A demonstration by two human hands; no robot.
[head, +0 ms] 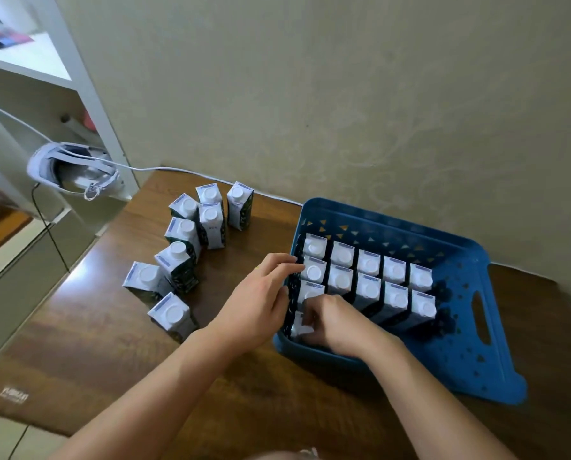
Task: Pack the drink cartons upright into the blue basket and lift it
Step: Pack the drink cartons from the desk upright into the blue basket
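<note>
On the left part of the wooden table [88, 330] stands a loose cluster of eight drink cartons [178, 260], all upright, white caps up, outside any container. Further left, off the table's edge, a white headset [73, 169] with a cable rests on a shelf unit [78, 71].

To the right sits the blue basket [476, 327], close to the wall, its handle slot on the right side. Inside it, upright cartons fill the left and middle: two back rows of five [370, 277], and nearer cartons in the leftmost column. The basket's right portion holds nothing.

The left hand [261, 303] lies at the basket's left rim, fingers fairly straight, fingertips touching the side of a carton in the leftmost column; its grip clamps nothing.

The right hand [334, 323] is inside the basket's near-left corner, fingers curled in a grip around a carton [299, 325] there, which is mostly hidden beneath the hand.
</note>
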